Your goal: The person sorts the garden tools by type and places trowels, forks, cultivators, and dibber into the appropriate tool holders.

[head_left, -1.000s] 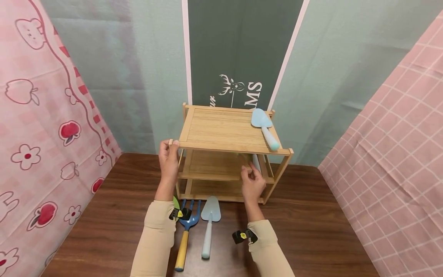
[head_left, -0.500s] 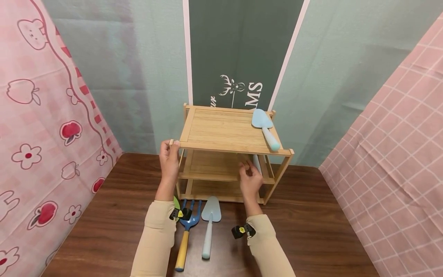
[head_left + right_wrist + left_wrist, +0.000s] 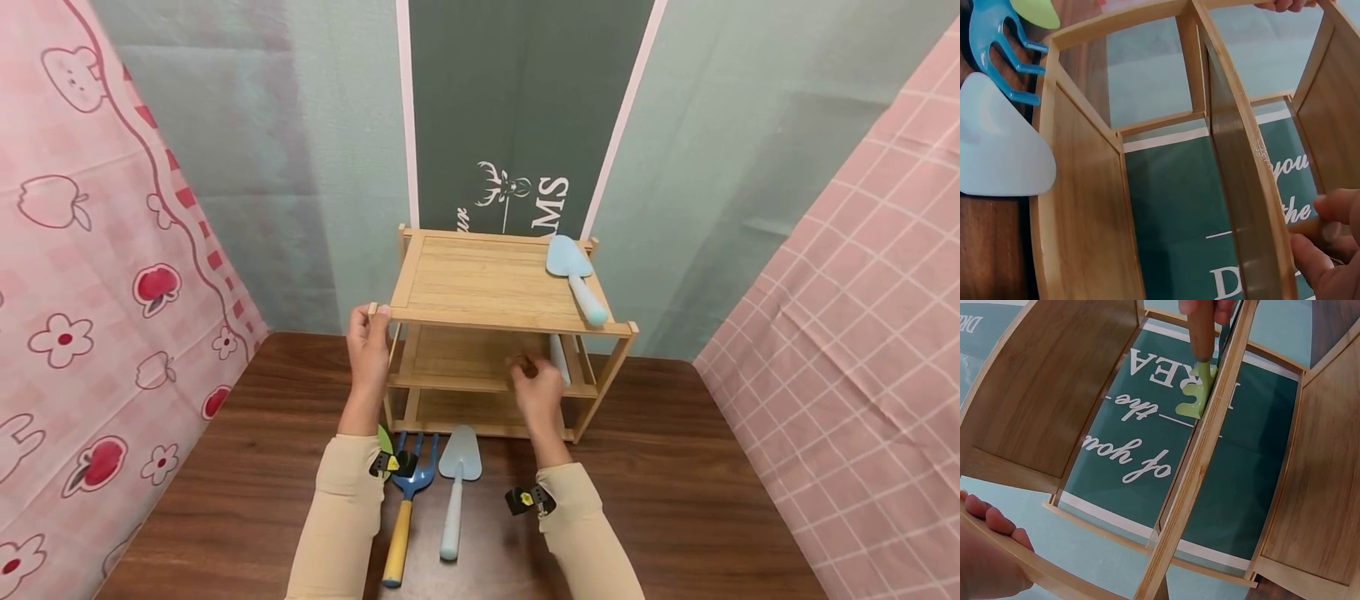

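My left hand (image 3: 368, 354) grips the front left corner of the wooden three-tier shelf (image 3: 487, 283), at top-tier height. Inside the middle tier, my right hand (image 3: 538, 396) pinches the wooden handle (image 3: 1200, 331) of a small hand rake; its green pronged head (image 3: 1196, 394) shows in the left wrist view, close over the middle board. In the right wrist view the thumb and fingers (image 3: 1329, 244) hold that handle, and the rake head is hidden. A pale blue-white piece (image 3: 559, 358) lies on the middle tier, right of my right hand.
A light blue trowel (image 3: 581, 287) lies on the top tier's right side. On the brown table (image 3: 675, 483), before the shelf, lie a pale trowel (image 3: 453, 500), a blue fork with yellow handle (image 3: 400, 533) and a partly hidden green piece (image 3: 385, 443). Curtains surround the table.
My right hand has shifted a little left within the middle tier, and more of the pale piece beside it shows. The left hand stays on the shelf corner.
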`<state>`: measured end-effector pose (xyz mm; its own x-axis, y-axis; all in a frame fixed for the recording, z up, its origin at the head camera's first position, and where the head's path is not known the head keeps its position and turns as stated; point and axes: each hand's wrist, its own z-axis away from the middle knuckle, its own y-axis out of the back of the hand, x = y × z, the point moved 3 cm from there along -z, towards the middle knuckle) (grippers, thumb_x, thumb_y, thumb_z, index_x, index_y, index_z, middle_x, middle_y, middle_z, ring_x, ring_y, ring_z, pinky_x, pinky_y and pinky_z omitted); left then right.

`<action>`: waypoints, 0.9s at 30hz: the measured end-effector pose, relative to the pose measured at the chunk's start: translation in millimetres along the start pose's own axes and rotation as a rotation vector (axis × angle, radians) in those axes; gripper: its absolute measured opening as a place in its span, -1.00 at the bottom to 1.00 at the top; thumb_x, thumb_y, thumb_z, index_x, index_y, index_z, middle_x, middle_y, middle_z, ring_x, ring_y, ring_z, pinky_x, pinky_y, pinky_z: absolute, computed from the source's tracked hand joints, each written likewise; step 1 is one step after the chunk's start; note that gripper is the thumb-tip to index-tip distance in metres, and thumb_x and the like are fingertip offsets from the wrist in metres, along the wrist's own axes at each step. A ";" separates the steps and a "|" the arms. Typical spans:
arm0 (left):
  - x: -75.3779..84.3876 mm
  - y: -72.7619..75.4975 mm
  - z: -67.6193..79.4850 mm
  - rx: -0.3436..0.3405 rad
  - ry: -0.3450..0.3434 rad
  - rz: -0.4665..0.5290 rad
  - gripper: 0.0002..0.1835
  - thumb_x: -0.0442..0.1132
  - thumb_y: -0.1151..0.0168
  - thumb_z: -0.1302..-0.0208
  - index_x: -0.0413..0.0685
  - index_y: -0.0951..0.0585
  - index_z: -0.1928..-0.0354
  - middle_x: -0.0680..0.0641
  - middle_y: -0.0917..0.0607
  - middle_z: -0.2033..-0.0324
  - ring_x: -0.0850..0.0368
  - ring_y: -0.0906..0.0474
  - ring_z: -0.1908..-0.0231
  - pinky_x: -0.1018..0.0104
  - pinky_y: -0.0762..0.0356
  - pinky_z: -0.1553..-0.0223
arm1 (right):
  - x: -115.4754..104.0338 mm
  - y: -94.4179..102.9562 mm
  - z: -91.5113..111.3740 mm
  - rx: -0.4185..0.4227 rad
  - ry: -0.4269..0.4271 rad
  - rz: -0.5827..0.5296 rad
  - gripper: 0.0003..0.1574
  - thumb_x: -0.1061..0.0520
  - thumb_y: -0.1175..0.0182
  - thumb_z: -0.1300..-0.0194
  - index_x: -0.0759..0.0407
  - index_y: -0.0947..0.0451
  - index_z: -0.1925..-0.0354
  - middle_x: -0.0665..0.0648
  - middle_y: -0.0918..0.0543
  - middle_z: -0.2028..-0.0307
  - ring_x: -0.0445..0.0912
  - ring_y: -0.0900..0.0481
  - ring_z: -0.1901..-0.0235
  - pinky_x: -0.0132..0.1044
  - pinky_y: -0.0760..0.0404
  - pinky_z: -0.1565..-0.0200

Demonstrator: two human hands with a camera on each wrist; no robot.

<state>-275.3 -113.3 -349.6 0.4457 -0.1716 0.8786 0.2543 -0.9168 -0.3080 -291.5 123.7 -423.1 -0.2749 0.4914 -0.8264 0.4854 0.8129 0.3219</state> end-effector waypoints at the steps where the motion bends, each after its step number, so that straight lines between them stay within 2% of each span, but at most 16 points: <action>1: -0.1 0.0 0.2 -0.002 -0.001 -0.003 -0.95 -0.32 0.06 -0.38 -0.09 -0.34 0.28 0.04 -0.25 0.67 0.25 -0.14 0.62 0.28 -0.13 0.48 | -1.5 0.2 0.2 -0.009 0.011 0.021 -0.68 0.26 -0.35 -0.06 0.40 -0.63 0.18 0.25 -0.67 0.39 0.05 -0.63 0.43 -0.13 -0.57 0.43; 6: -0.6 0.2 0.8 -0.003 0.002 0.000 -0.95 -0.32 0.07 -0.38 -0.10 -0.34 0.28 -0.01 -0.24 0.66 0.24 -0.12 0.62 0.25 -0.12 0.47 | -6.4 -0.8 2.1 -0.036 0.099 0.128 -0.71 0.20 -0.41 -0.01 0.35 -0.65 0.27 0.20 -0.68 0.42 -0.01 -0.63 0.49 -0.14 -0.57 0.48; 13: -0.4 0.2 0.8 0.001 0.003 0.003 -0.95 -0.32 0.07 -0.38 -0.11 -0.34 0.28 0.06 -0.25 0.68 0.24 -0.13 0.62 0.27 -0.12 0.48 | -3.8 -3.8 8.0 0.005 0.215 0.275 -0.75 0.15 -0.46 0.05 0.25 -0.66 0.39 0.17 -0.60 0.47 -0.01 -0.58 0.52 -0.12 -0.51 0.52; 19: -0.7 -0.1 1.3 0.004 -0.004 0.007 -0.94 -0.32 0.06 -0.38 -0.09 -0.35 0.30 0.07 -0.23 0.69 0.25 -0.11 0.64 0.34 -0.10 0.52 | -0.9 -6.5 12.3 0.032 0.260 0.365 -0.74 0.13 -0.48 0.08 0.25 -0.66 0.42 0.18 -0.57 0.47 0.05 -0.57 0.53 -0.04 -0.49 0.54; 27: -1.3 -0.5 0.5 0.005 -0.023 0.004 -0.95 -0.33 0.06 -0.37 -0.11 -0.36 0.29 0.07 -0.24 0.68 0.23 -0.14 0.62 0.31 -0.12 0.50 | -0.7 -6.8 12.4 0.037 0.249 0.371 -0.73 0.13 -0.49 0.10 0.24 -0.66 0.41 0.18 -0.59 0.43 0.07 -0.59 0.50 -0.02 -0.50 0.52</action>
<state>-275.6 -112.4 -350.8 0.4665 -0.1663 0.8688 0.2570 -0.9143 -0.3130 -284.3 114.0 -430.5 -0.2654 0.8118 -0.5202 0.6171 0.5576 0.5552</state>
